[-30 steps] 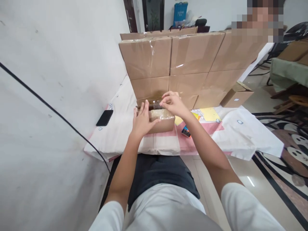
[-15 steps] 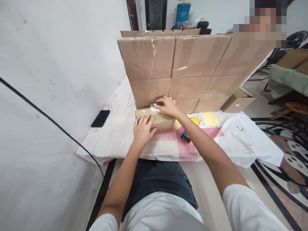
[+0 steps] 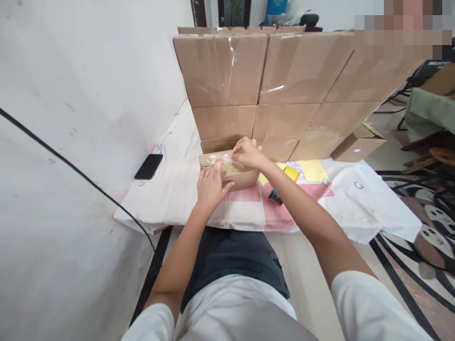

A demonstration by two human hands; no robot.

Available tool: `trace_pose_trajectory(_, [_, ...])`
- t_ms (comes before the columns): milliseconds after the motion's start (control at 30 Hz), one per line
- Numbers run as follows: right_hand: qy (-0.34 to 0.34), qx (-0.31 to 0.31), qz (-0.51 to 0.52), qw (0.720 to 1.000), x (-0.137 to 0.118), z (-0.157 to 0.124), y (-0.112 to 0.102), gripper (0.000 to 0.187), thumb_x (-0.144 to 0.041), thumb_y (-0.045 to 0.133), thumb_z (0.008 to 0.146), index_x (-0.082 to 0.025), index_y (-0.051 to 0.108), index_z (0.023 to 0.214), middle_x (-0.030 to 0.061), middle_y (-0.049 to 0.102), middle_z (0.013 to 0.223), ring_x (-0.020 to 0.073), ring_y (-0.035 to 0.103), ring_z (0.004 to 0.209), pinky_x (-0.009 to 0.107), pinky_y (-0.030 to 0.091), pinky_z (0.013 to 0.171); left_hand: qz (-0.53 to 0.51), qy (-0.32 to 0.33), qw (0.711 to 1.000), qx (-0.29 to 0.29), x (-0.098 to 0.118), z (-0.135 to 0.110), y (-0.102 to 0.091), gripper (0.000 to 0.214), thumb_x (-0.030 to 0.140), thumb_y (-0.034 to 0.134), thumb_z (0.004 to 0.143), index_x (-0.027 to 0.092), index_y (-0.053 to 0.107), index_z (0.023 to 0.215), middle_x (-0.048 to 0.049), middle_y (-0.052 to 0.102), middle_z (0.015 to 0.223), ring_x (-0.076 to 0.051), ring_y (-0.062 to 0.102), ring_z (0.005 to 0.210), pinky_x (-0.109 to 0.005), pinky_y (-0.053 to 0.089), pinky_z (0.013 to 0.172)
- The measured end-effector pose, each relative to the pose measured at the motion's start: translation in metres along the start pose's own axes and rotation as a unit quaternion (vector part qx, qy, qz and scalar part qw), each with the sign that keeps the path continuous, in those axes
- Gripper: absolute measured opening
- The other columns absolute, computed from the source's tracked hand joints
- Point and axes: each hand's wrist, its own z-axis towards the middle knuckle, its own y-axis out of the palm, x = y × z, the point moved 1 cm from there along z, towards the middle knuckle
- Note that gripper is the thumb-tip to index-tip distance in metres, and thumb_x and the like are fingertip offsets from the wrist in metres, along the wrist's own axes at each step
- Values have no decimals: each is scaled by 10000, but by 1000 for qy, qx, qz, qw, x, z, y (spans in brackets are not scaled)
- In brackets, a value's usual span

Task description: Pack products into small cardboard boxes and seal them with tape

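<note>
A small cardboard box (image 3: 243,178) lies on a white and pink cloth (image 3: 177,189) in front of me. Shiny clear tape (image 3: 216,159) covers its top. My left hand (image 3: 210,185) rests on the near left part of the box with the fingers lying flat on the taped top. My right hand (image 3: 246,152) sits on the far right of the top, fingers curled and pressed down on the tape. Whether anything is pinched in them is hidden.
A wall of stacked cardboard boxes (image 3: 284,80) stands right behind the small box. A black phone (image 3: 148,166) lies on the cloth at the left. Yellow paper (image 3: 313,170) and a small blue-orange object (image 3: 275,197) lie to the right. Another person is behind the stack.
My right hand came down from above the box onto its top, pressing the tape flat. My left hand slid from the box's side onto its top. The view tilted slightly downward.
</note>
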Motion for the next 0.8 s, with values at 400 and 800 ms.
trace_pose_trajectory(400, [-143, -239, -42, 959, 48, -38, -25, 1130, -501, 841, 685, -257, 275, 1631, 172, 179, 1637, 422, 149, 1534, 595, 255, 1211, 32, 57, 998, -15, -20, -9, -4, 507, 401, 653, 914, 248, 586, 1394, -87, 489, 1590, -345, 478, 1387, -510, 305, 1145])
trace_pose_trajectory(800, [-123, 105, 122, 979, 25, -188, -91, 884, -504, 823, 711, -308, 467, 1497, 106, 492, 1445, 332, 476, 1382, 544, 391, 1183, -4, 88, 951, 297, -66, -99, -2, 768, 285, 803, 789, 238, 484, 1485, -191, 566, 1479, -391, 516, 1377, -571, 432, 1091])
